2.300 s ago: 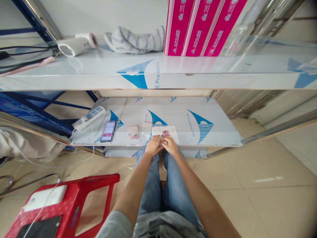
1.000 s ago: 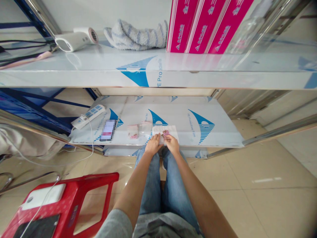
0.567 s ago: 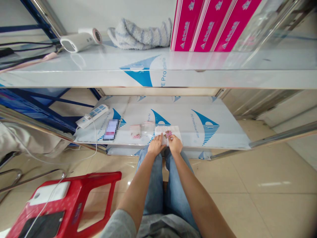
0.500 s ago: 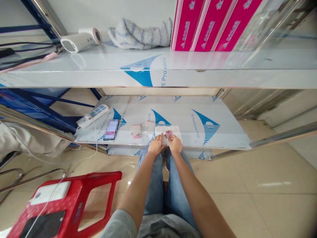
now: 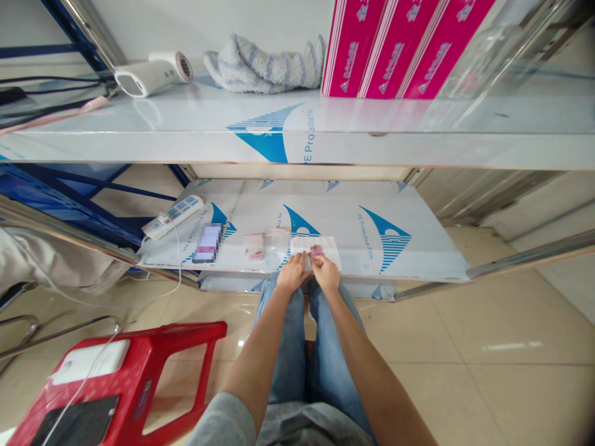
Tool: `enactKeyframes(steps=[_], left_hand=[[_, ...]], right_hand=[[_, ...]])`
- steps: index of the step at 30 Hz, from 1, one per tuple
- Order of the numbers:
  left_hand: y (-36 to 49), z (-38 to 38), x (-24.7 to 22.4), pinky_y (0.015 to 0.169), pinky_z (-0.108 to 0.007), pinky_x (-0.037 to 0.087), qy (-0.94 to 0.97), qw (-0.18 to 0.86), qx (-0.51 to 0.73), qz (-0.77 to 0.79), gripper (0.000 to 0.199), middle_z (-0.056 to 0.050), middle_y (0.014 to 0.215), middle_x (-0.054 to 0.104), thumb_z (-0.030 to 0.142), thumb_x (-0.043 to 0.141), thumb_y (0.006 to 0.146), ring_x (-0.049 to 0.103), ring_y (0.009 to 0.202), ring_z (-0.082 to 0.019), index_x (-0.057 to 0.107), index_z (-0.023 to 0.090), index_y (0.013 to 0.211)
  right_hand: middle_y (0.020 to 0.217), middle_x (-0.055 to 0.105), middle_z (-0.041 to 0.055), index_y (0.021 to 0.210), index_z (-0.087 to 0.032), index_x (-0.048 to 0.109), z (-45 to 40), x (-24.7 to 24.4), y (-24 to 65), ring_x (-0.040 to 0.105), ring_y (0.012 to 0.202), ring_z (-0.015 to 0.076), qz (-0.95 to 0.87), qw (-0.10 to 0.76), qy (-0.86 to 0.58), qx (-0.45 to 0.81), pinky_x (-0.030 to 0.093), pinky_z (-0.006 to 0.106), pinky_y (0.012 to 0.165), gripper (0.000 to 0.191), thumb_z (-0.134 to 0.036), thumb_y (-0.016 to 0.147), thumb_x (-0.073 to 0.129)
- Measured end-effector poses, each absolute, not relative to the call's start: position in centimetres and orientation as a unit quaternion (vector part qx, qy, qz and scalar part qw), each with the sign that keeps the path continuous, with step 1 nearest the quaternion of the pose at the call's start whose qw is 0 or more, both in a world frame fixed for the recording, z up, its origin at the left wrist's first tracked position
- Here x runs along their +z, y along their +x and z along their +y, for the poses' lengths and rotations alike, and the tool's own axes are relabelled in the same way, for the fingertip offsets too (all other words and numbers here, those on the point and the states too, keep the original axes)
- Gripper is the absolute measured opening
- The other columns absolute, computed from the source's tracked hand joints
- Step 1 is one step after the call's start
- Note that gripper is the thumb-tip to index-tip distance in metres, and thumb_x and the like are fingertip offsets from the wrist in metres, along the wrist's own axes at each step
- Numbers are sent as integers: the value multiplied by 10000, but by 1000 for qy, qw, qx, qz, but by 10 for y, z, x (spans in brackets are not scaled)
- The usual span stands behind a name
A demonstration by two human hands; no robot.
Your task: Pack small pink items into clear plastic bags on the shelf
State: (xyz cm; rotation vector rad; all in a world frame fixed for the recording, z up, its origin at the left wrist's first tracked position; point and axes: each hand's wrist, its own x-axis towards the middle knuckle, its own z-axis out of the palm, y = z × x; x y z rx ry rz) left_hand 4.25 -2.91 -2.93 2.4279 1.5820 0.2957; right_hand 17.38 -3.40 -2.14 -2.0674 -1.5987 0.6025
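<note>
On the lower shelf, a white sheet lies at the front edge, with a small cluster of pink beads on it. My right hand is closed, thumb and fingertips together at the near side of the beads; whatever they pinch is too small to name. Resting on the sheet's left near corner, my left hand lies flat with its fingers stretched out and nothing in it. Left of the sheet are a clear plastic bag and a small bag with pink beads.
A phone and a power strip with a white cable lie on the left of the lower shelf. The upper shelf holds a hair dryer, a striped cloth and pink boxes. A red stool stands lower left.
My right hand has shifted slightly to the left at the beads. My left hand stays on the sheet.
</note>
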Motion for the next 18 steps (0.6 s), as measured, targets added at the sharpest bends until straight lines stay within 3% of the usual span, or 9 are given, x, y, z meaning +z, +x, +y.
enactKeyframes(steps=[7,18], left_hand=[[42,-29,-33,955,-327,389,828,114,107,539,632,-132,1288,469,415,471,839,452,1174,-227,271,131,1366],[39,-26,-36,999,-339,366,814,131,143,547,633,-127,1276,496,422,524,811,436,1208,-226,330,119,1332]], right_hand=[[763,669,-10,983,-267,634,-32,-24,176,612,729,152,-547,256,-766,219,402,225,625,257,-392,835,465],[865,696,32,900,-271,665,-28,-22,175,636,797,182,-554,178,-784,216,421,241,643,211,-381,821,504]])
